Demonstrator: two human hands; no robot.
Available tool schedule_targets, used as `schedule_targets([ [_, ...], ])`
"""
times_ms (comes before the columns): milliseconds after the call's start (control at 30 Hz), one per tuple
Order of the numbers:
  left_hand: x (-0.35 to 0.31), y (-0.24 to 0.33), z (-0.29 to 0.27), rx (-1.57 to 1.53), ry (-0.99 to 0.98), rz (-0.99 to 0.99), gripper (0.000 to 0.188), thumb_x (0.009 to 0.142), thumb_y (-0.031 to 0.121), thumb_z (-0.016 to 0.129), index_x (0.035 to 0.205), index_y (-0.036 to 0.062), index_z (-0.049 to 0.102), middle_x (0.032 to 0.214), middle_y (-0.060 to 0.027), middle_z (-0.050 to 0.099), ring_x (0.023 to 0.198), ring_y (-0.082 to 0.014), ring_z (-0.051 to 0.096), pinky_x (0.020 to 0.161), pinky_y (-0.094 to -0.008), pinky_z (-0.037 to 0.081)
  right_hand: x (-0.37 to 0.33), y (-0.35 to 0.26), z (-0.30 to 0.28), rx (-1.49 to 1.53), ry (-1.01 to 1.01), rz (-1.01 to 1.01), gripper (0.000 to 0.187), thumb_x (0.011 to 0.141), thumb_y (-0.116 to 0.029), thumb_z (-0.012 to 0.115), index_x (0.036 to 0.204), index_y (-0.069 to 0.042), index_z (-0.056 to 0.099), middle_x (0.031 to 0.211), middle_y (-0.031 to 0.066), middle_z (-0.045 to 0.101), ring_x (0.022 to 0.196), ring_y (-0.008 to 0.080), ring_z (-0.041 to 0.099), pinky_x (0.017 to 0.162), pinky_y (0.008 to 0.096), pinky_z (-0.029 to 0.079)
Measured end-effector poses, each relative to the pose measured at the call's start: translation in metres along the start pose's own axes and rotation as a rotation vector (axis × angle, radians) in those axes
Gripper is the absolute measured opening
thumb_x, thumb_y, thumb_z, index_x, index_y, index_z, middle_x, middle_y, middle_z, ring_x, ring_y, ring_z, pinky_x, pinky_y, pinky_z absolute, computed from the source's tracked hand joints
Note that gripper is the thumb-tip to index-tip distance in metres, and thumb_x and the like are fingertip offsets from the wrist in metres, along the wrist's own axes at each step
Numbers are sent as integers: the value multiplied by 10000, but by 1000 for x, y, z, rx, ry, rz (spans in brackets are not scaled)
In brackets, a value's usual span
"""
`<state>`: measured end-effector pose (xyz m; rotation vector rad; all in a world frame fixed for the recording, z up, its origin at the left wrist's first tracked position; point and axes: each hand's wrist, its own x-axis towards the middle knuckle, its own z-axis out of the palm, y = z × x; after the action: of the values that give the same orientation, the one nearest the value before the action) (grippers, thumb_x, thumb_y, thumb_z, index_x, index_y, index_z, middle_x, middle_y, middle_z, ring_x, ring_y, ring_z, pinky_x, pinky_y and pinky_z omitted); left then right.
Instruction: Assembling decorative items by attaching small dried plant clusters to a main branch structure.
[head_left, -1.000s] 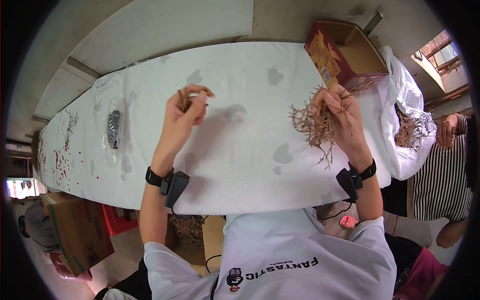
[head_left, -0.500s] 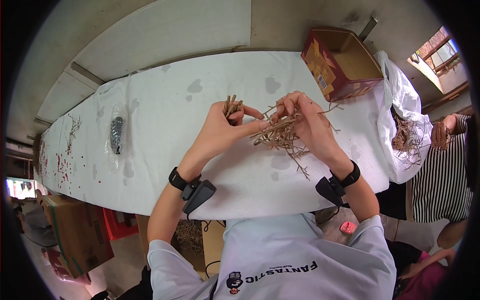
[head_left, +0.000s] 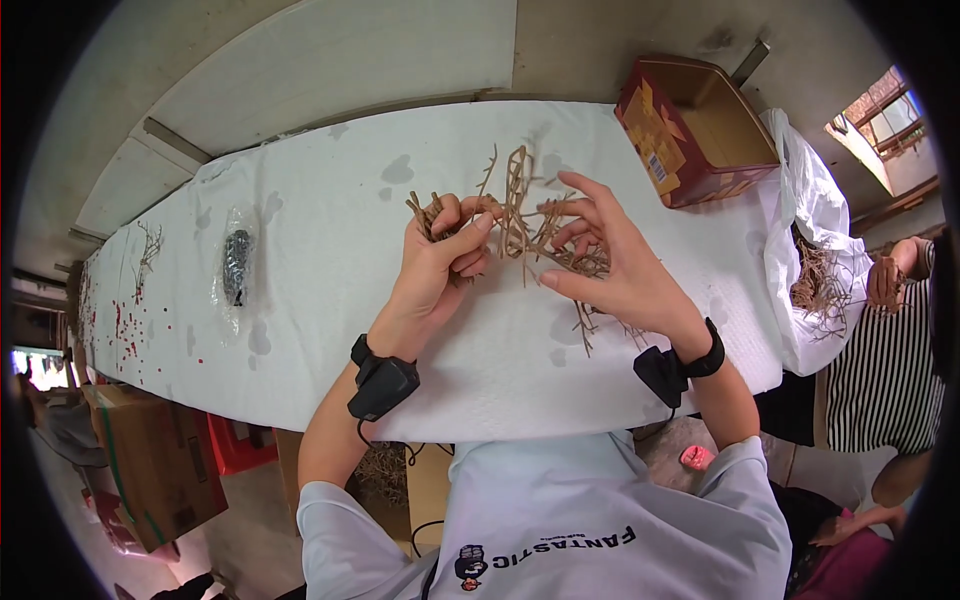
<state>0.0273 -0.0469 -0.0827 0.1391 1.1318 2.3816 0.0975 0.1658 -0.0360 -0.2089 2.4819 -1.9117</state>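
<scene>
My left hand (head_left: 432, 262) is closed around a bundle of thin brown twigs (head_left: 424, 210), whose cut ends poke out above the fingers. Its thumb and index finger pinch a branching twig (head_left: 517, 185) that stands up between my hands. My right hand (head_left: 628, 262) has its thumb and index finger spread apart, while its other fingers curl around a loose tangle of twigs (head_left: 590, 262). Part of that tangle is hidden behind the fingers. Both hands are over the white-covered table (head_left: 340, 270), and each wrist wears a black strapped device.
At the far right stand a dark red box (head_left: 650, 135) and a white plastic bag (head_left: 800, 200) of twigs, with another person's hand (head_left: 886, 283) beside it. A dark object in clear wrap (head_left: 236, 265) lies left, near scattered red bits (head_left: 125, 325). Cardboard boxes (head_left: 160, 465) stand below the table's left side.
My left hand has gone from reaching toward the tangle to pinching a branching twig, now raised out of it. My right hand's thumb and index finger have spread apart.
</scene>
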Motion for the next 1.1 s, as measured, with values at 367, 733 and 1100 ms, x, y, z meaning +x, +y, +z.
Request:
schedule_targets([
  [367, 6, 21, -8, 838, 293, 303, 163, 824, 130, 785, 850, 53, 643, 827, -20, 670, 535, -15, 389, 481, -219, 301, 2, 4, 1, -415, 2, -124, 226, 828, -98, 739, 1034, -9, 712, 760, 44, 567, 633, 120, 453, 575, 282, 379],
  [733, -5, 4, -5, 1232, -283, 257, 277, 755, 36, 771, 1020, -13, 703, 708, 1, 545, 616, -55, 414, 550, -238, 367, 1, 15, 0, -391, -68, -225, 161, 799, -116, 756, 911, -16, 697, 763, 70, 540, 642, 196, 532, 576, 325, 412],
  [1100, -4, 28, -9, 1388, -188, 86, 142, 775, 75, 669, 801, -41, 592, 668, -98, 577, 648, -224, 623, 614, -298, 474, 1, 15, -25, -470, 29, -216, 109, 812, -55, 707, 879, 16, 657, 875, 53, 561, 760, 165, 554, 656, 269, 419],
])
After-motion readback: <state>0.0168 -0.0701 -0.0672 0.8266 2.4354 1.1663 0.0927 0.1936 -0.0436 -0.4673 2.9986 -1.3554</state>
